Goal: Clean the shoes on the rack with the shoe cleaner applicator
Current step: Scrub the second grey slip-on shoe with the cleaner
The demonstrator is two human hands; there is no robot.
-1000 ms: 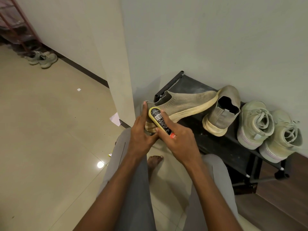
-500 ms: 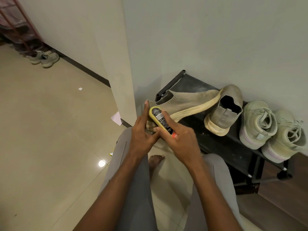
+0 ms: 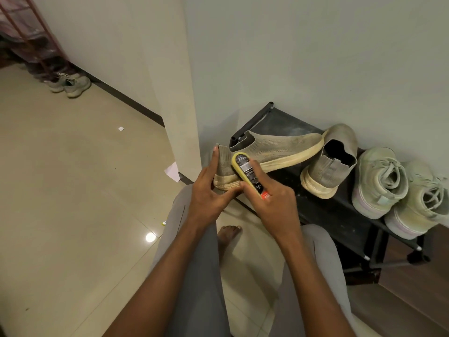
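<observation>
Applicator (image 3: 248,171) barely shifted, tip up-left on shoe (image 3: 272,152) heel, both hands gripping.

The rack (image 3: 340,215) stands against the wall. On it, from left to right: a knit shoe (image 3: 274,149) lying on its side with its heel past the rack's left end, a second knit shoe (image 3: 328,164) touching its toe, then two laced sneakers (image 3: 379,181) side by side. The left hand (image 3: 206,193) holds the heel; the right hand (image 3: 274,205) holds the applicator (image 3: 245,169) against it.
</observation>
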